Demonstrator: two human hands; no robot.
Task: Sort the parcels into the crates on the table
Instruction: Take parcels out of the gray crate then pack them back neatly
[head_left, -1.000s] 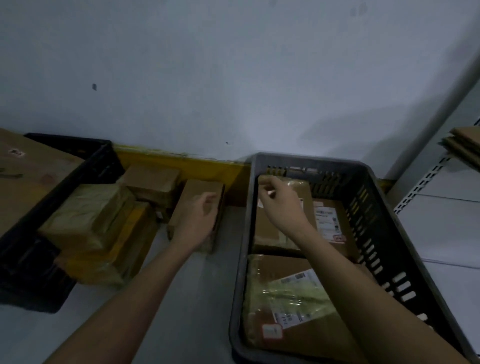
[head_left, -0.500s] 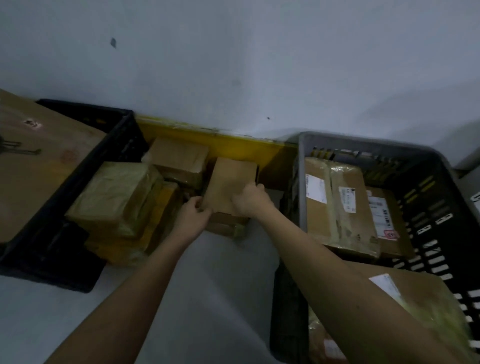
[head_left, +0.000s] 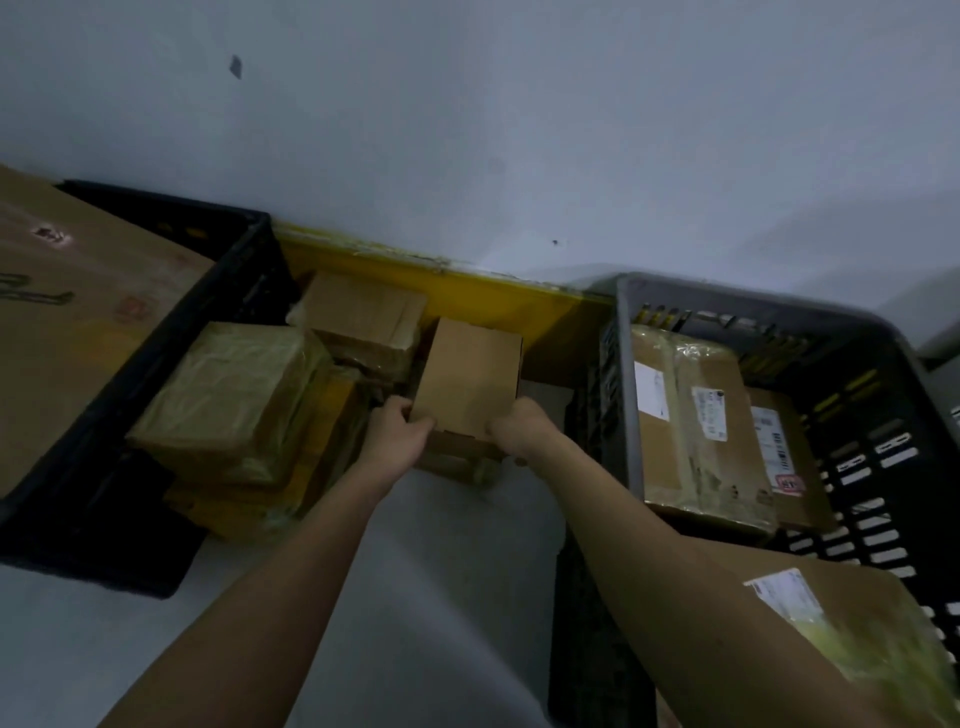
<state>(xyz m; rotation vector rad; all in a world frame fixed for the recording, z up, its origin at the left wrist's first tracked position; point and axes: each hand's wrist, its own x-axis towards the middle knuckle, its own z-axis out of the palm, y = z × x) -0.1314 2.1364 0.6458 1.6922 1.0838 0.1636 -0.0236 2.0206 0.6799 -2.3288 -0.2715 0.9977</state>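
Observation:
A plain brown cardboard parcel (head_left: 467, 376) is tilted up off another flat parcel (head_left: 457, 457) on the white table, between the two crates. My left hand (head_left: 400, 431) grips its near left corner and my right hand (head_left: 519, 428) grips its near right corner. The grey crate (head_left: 675, 293) on the right holds several taped, labelled parcels (head_left: 696, 426). A black crate (head_left: 228, 270) on the left holds a large cardboard box (head_left: 67, 322).
Loose parcels lie against the black crate: a tape-wrapped one (head_left: 234, 395) on a yellow one (head_left: 317, 467), and a brown box (head_left: 363, 317) behind. A yellow strip (head_left: 467, 291) runs along the wall. A labelled parcel (head_left: 857, 639) lies low at the right, inside the grey crate.
My right hand left the grey crate and came over to the small brown parcel. Both hands now hold it and its near edge has lifted. The view has swung left.

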